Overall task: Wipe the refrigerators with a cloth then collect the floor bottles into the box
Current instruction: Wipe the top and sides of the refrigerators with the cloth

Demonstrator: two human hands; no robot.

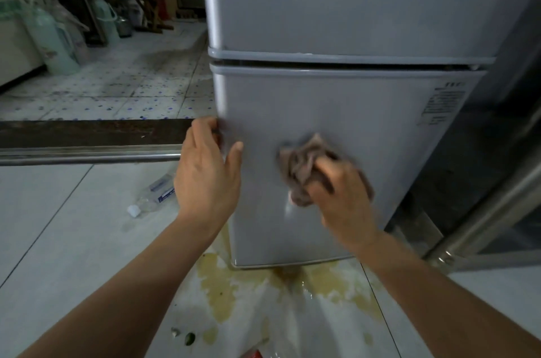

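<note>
The right hand (339,190) grips a bunched cloth (304,164) against the refrigerator (336,100) door; the left hand (207,164) curls round its left edge.

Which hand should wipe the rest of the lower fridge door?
Right. The right hand already grips the cloth and presses it against the lower door of the refrigerator. The left hand holds no cloth; it grips the door's left edge, probably bracing it.
</note>
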